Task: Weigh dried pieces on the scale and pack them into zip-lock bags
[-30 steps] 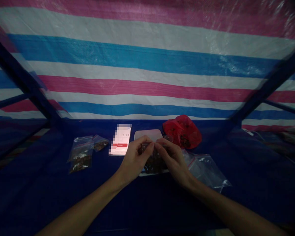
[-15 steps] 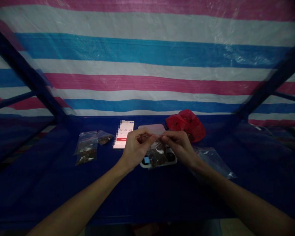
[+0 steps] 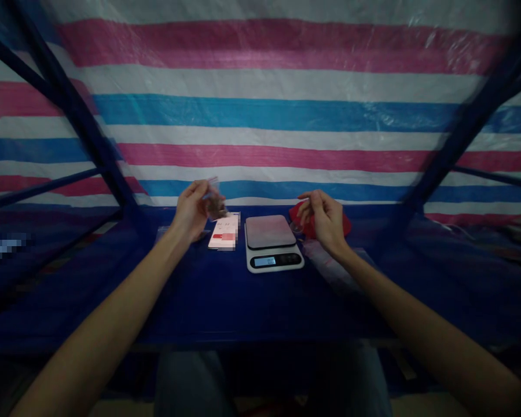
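Left hand (image 3: 191,211) has thumb and fingers pinched on the upper part of a small clear bag (image 3: 217,207) of dark bits, held up over the phone (image 3: 224,236) toward the blue table's (image 3: 226,307) far edge. Bag looks light and limp; film probably slick, fill likely loose and shifting low. Best grip, I'd judge: top strip, clear of contents. Right hand (image 3: 327,220): fingers loosely curled, apart, nothing visible in them, in front of the red bag (image 3: 348,226) near the far edge. Scale (image 3: 270,233) between hands reads zero.
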Demonstrator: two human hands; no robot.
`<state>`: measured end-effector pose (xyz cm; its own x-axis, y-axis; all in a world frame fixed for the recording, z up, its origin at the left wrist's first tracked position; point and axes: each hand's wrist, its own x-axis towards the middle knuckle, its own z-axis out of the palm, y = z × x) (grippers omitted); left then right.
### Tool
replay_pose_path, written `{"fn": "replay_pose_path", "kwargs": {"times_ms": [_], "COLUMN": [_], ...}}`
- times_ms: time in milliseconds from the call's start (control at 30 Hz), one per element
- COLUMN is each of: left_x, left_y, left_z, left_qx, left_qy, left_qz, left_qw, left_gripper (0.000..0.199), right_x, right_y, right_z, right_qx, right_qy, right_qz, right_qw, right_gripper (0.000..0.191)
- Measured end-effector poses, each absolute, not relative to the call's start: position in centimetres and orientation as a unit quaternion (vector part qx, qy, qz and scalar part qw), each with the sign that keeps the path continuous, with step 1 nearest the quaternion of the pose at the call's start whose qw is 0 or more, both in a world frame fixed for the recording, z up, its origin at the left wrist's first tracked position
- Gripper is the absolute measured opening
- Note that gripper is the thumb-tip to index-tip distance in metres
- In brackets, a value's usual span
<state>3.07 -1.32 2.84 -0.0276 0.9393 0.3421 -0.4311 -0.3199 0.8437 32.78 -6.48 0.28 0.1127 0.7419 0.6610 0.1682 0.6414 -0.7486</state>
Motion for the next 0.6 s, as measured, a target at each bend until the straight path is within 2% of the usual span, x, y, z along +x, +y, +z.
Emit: {"fn": "replay_pose_path", "kwargs": {"times_ms": [200,333,400,467,533,600], "left_x": [-3.1,-4.9,-5.7,-6.4,-6.7,-6.2], "left_y": [-3.1,-4.5,-4.4,-3.8,-2.8,-1.9], "left_z": [1.7,0.8,0.6,0.5,0.6,1.0], "left_qx": [0.525,0.550,0.602,0.627,0.634,0.639], "left_qy": [0.502,0.556,0.581,0.605,0.621,0.622], "left_qz": [0.595,0.562,0.502,0.455,0.435,0.433], "left_qw": [0.345,0.269,0.219,0.182,0.149,0.128], "left_gripper": [0.031,0.028,0.026,0.025,0.023,0.024], "right_x": [33.5,36.0,38.0,40.2,42.0,43.2], "right_y": [-6.0,-5.5,-5.0,-4.4,-4.1,-4.2], "right_z": [1.2,2.7,3.4,3.9,4.2,4.3], "right_qx": [-0.363,-0.402,-0.432,-0.469,-0.495,-0.485], "right_qy": [-0.666,-0.688,-0.685,-0.690,-0.721,-0.749], "right_qz": [0.173,0.125,0.121,0.144,0.193,0.221], "right_qw": [0.628,0.591,0.574,0.532,0.444,0.394], "right_gripper": [0.033,0.022,0.022,0.024,0.023,0.016]}}
